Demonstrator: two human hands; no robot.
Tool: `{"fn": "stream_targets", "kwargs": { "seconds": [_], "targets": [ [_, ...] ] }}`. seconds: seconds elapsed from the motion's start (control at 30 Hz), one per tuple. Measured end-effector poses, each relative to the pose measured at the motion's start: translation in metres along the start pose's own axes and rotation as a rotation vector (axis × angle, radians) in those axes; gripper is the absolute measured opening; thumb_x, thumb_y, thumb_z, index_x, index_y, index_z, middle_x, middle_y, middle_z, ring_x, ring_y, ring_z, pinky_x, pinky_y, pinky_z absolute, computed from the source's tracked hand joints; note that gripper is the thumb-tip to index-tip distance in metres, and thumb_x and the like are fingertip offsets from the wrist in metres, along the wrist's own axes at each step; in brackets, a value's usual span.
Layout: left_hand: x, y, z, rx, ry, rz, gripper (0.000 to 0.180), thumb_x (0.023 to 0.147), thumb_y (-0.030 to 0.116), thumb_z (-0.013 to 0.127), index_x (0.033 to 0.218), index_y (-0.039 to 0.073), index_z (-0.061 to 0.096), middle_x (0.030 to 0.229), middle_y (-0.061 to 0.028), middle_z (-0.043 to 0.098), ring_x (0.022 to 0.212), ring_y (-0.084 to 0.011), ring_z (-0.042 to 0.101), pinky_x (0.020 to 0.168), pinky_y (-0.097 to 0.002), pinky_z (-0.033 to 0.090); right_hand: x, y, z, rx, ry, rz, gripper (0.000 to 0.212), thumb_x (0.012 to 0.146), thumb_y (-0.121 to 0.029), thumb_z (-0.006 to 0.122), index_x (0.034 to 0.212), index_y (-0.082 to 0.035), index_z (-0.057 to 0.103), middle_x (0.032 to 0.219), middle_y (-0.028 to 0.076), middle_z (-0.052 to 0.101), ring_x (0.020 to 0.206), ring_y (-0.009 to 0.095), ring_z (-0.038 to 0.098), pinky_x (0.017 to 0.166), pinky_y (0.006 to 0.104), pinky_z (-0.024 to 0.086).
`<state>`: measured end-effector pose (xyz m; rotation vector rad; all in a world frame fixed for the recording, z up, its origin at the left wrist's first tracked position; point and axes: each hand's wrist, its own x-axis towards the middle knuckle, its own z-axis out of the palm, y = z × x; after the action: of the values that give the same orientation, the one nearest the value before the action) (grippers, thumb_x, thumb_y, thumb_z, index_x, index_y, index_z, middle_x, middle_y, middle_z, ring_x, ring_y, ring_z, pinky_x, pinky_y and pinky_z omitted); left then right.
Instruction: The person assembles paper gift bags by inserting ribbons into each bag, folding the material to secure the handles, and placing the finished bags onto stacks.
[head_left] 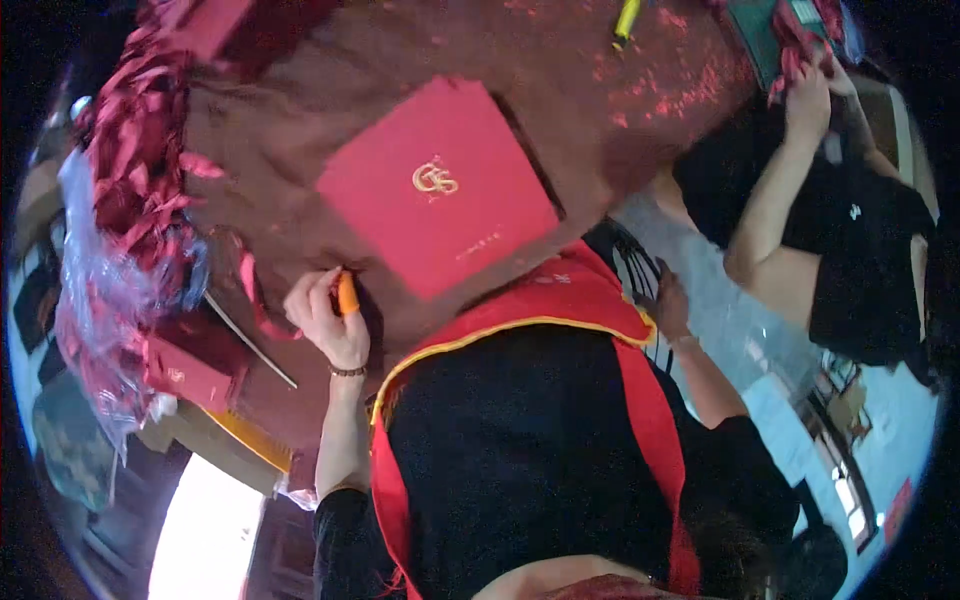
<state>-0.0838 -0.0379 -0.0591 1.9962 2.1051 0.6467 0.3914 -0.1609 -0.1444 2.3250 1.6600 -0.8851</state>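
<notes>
Biggest thing here, the brown-covered table (270, 130), and out in its middle sits the red box (445, 195), gold emblem up, its near side close to the red apron (580, 290)! Over on the left, a great heap of red strips (130, 170) with clear plastic (110, 290) beside it; far right, a co-worker's hands (808, 105) are busy with something red. How far along? The box's top face looks finished and nothing crosses it; whether it's a whole box or only a lid, I can't tell, nor whether anything remains inside. Down to the hands: left hand (328, 312) on the table, fingers curled by an orange piece (348, 292), pinched or worn, impossible to say! Right hand (672, 300), low beside the apron near dark cords (632, 258), grip too murky to call. Smallest now: loose red ribbon (250, 280), lying apart from the box.
</notes>
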Motion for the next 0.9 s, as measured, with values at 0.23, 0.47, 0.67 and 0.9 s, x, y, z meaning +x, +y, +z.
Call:
{"fn": "stream_targets", "kwargs": {
  "seconds": [0.23, 0.47, 0.67, 0.9],
  "targets": [
    [0.009, 0.007, 0.011, 0.248, -0.071, 0.078, 0.040, 0.085, 0.021, 0.055, 0.124, 0.010, 0.050, 0.133, -0.0097, 0.042, 0.121, -0.0297, 0.036, 0.097, -0.0430, 0.023, 0.018, 0.000, 0.000, 0.099, -0.223, 0.280, 0.048, 0.080, -0.044, 0.062, 0.107, -0.004, 0.055, 0.067, 0.017, 0.062, 0.062, 0.037, 0.060, 0.057, 0.0455, 0.046],
    [0.006, 0.002, 0.010, 0.222, -0.045, 0.094, 0.041, 0.085, 0.024, 0.053, 0.125, 0.011, 0.050, 0.133, -0.0099, 0.042, 0.122, -0.0302, 0.035, 0.099, -0.0441, 0.022, 0.013, -0.010, 0.001, 0.040, -0.069, 0.235, 0.042, 0.078, -0.045, 0.063, 0.094, -0.007, 0.053, 0.066, 0.019, 0.061, 0.066, 0.039, 0.060, 0.055, 0.0469, 0.045],
    [0.005, 0.001, 0.012, 0.226, -0.074, 0.066, 0.042, 0.084, 0.023, 0.055, 0.123, 0.010, 0.050, 0.133, -0.0131, 0.041, 0.121, -0.0316, 0.035, 0.099, -0.0444, 0.023, 0.012, -0.011, 0.002, 0.012, -0.103, 0.286, 0.046, 0.079, -0.049, 0.060, 0.096, -0.007, 0.053, 0.075, 0.022, 0.062, 0.073, 0.041, 0.060, 0.060, 0.0487, 0.046],
    [0.005, 0.008, 0.001, 0.179, -0.153, 0.028, 0.043, 0.086, 0.030, 0.051, 0.122, 0.007, 0.051, 0.133, -0.0168, 0.040, 0.120, -0.0358, 0.035, 0.098, -0.0466, 0.024, 0.014, -0.001, 0.000, 0.129, -0.213, 0.258, 0.037, 0.083, -0.042, 0.058, 0.089, -0.006, 0.051, 0.064, 0.022, 0.058, 0.065, 0.044, 0.056, 0.055, 0.0508, 0.040]
  ]
}}
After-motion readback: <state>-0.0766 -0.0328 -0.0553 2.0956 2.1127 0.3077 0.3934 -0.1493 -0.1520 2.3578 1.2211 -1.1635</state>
